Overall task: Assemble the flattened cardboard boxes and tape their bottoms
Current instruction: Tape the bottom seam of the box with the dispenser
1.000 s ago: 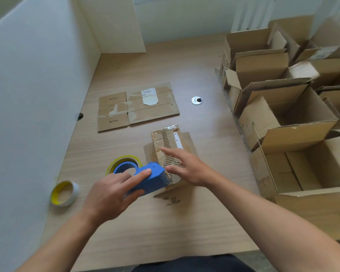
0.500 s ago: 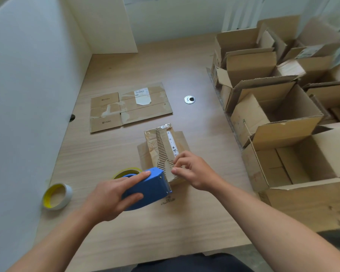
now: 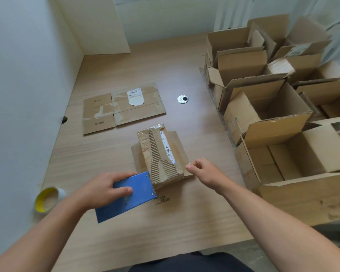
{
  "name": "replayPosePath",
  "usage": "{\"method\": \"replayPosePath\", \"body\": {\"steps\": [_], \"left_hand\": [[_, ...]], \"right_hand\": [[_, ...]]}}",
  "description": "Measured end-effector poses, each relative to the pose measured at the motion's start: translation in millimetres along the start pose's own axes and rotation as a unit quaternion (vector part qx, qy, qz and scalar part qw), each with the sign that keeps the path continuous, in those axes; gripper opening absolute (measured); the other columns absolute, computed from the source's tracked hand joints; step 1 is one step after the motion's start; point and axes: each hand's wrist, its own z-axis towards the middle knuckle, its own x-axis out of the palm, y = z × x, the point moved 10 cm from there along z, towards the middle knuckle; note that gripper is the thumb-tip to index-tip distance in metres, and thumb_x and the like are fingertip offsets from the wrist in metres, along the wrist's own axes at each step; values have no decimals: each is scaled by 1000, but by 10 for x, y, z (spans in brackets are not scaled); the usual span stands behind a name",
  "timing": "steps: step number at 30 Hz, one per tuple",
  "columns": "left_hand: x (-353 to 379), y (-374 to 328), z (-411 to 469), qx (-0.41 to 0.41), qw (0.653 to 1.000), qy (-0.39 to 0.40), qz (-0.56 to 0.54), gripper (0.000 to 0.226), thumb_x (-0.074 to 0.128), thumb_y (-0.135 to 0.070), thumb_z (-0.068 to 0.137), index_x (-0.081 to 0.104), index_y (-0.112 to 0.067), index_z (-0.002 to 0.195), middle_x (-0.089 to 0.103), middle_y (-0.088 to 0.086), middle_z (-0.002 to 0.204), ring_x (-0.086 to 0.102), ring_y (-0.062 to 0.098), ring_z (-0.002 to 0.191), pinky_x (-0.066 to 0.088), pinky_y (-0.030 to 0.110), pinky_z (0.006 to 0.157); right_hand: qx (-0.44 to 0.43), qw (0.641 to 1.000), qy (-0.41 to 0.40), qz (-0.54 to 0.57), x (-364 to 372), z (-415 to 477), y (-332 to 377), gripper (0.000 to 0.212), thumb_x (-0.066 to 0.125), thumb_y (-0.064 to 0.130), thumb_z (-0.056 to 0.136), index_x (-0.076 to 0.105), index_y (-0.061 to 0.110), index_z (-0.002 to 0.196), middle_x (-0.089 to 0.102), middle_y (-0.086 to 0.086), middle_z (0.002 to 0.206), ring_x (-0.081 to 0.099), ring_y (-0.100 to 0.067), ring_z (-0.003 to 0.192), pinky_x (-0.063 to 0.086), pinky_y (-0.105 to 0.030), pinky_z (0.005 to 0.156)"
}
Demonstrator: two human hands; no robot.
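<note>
A small worn cardboard box (image 3: 144, 148) stands bottom-up in the middle of the wooden table (image 3: 185, 213). A strip of bare corrugation and a white label run along its top. My left hand (image 3: 98, 191) grips a blue tape dispenser (image 3: 137, 191), whose front end meets the near edge of the box. My right hand (image 3: 206, 171) hovers beside the box's right flap with loosely curled fingers, holding nothing that I can see. A flattened cardboard box (image 3: 137, 112) lies further back on the table.
Several assembled open boxes (image 3: 283, 158) crowd the right side of the table, reaching to the back right (image 3: 241, 63). A tape roll with a yellow core (image 3: 47, 199) sits at the near left by the white partition. A metal cable grommet (image 3: 183, 99) is set in the table.
My right hand has lifted off the box top and moved to its right side. My left hand has drawn the dispenser back to the box's near edge.
</note>
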Motion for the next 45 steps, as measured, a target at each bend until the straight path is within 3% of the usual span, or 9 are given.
{"method": "replayPosePath", "body": {"steps": [5,10,15,20,24,28,39,42,45], "left_hand": [[46,16,77,-18,1000,16,-10,35,60,-53,84,46,-83,93,56,-43,107,54,-19,93,45,19,81],[110,59,167,-43,999,21,-7,28,61,-52,85,52,-72,101,59,-37,109,58,-10,96,48,23,85],[207,146,304,-70,997,32,26,35,61,-42,91,58,-51,125,63,-22,117,59,3,102,49,31,89],[244,209,375,-85,995,41,40,38,59,-45,91,55,-52,128,60,-23,112,57,0,93,42,22,71],[250,272,405,-102,993,45,47,42,58,-48,91,52,-51,133,59,-19,113,56,3,94,41,22,68],[263,279,422,-105,992,50,56,45,58,-48,91,51,-49,136,58,-18,117,57,7,98,40,23,69],[238,234,471,-99,989,80,73,44,56,-48,93,50,-49,137,61,-11,121,58,13,101,47,30,79],[233,222,483,-90,990,82,67,44,56,-46,94,50,-48,138,61,-11,119,58,13,101,46,30,79],[233,228,482,-81,993,76,49,43,57,-44,94,51,-48,136,62,-13,118,59,12,101,47,30,80]], "right_hand": [[16,999,1,-32,64,56,-111,34,63,28,96,46,20,67,46,7,67,41,-8,60,32,-24,56],[42,997,7,-59,127,95,-230,30,61,30,97,49,20,72,50,7,71,45,-9,65,34,-25,58],[87,992,25,-88,276,167,-353,22,58,34,99,56,18,84,57,2,85,52,-18,84,37,-29,69],[111,989,13,-98,336,230,-392,20,58,40,98,63,20,96,62,0,99,59,-22,100,42,-29,81],[131,986,-24,-97,282,198,-401,44,61,48,94,58,22,131,52,-8,128,51,-29,123,42,-39,105],[82,988,-43,-119,281,181,-295,15,58,39,96,64,26,91,49,-1,107,48,-28,115,42,-40,101],[-5,992,-14,-127,369,252,-153,19,72,34,89,60,25,78,48,8,112,42,-20,121,38,-37,105],[-66,973,-23,-222,332,288,-20,18,70,40,90,64,23,89,49,7,110,45,-20,114,40,-36,94],[-164,918,-35,-360,367,292,208,35,65,36,93,58,27,125,45,1,135,43,-26,123,36,-37,88]]}}
